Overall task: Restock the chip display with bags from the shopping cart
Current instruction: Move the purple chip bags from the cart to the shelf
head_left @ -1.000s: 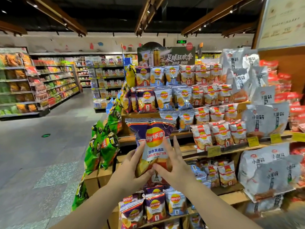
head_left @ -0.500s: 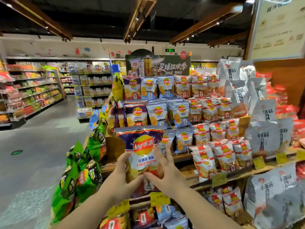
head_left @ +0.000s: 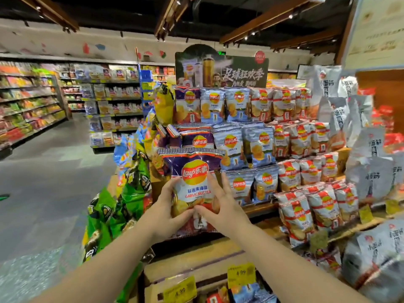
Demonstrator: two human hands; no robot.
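I hold a purple garlic butter chip bag (head_left: 193,171) upright in front of the tiered wooden chip display (head_left: 192,259). My left hand (head_left: 168,212) grips its lower left side, and my right hand (head_left: 220,206) grips its lower right side, thumbs meeting under the label. The bag stands at the left end of the third tier, below another purple bag (head_left: 197,139) and beside light blue bags (head_left: 253,186). Whether it rests on the shelf is hidden by my hands. The shopping cart is out of view.
Red-and-white chip bags (head_left: 306,206) fill the display's right part, and grey bags (head_left: 376,178) hang further right. Green bags (head_left: 122,204) hang off the display's left corner. Yellow price tags (head_left: 240,275) line the lower shelf edge. An aisle floor (head_left: 43,171) opens to the left.
Both hands have carried the garlic butter bag forward and up, closer to the third tier. My view has moved nearer to the display and tilted, so lower shelves dropped out of sight.
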